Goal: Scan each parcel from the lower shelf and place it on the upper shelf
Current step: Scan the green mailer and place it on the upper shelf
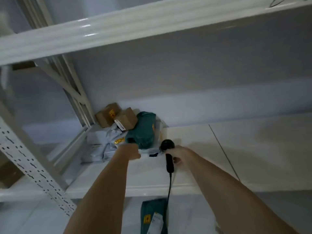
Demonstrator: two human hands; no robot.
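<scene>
On the upper shelf [202,146], a pile of parcels fills the left corner: two brown boxes [108,114], pale grey bags [99,141] and a dark green bag [145,130]. My left hand [132,152] reaches over the shelf with its fingers curled on the left edge of a pale flat parcel [149,150], which lies against the pile under the green bag. My right hand [180,154] grips a black corded scanner [169,163], whose head sits beside that parcel. Another green parcel [152,217] with a yellow mark and a white label lies on the lower shelf below.
A perforated white upright [33,174] stands at the left. A thick white beam [118,34] of the shelf above crosses overhead. A seam [222,149] splits the shelf board. The scanner's cable [169,188] hangs over the shelf's front edge.
</scene>
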